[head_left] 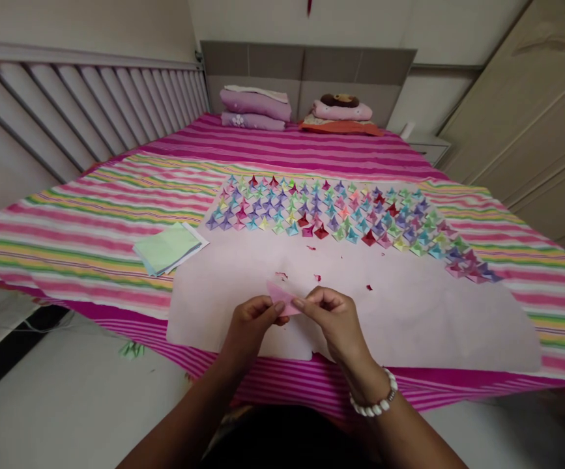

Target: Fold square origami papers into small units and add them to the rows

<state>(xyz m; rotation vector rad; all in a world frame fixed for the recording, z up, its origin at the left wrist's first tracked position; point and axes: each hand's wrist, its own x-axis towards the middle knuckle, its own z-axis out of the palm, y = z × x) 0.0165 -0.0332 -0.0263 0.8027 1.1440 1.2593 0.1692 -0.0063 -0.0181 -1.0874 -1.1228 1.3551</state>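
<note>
A pink sheet of origami paper (282, 298), folded to a triangle, is pinched between both hands above the large pale paper sheet (409, 319). My left hand (254, 322) is closed on its left side, thumb on top. My right hand (333, 320) grips the right corner between thumb and fingers; a white bead bracelet circles that wrist. Beyond the hands, rows of small folded paper pieces (321, 230) in many colours cover the far half of the sheet. Small red paper scraps (317, 278) lie just past my fingers.
A stack of square paper (167, 246), light green on top, lies left of the pale sheet. Striped cloth (81, 228) covers the bed. Folded bedding (255, 107) and pillows rest by the headboard (277, 62). A green paper bit (132, 350) is on the floor at left.
</note>
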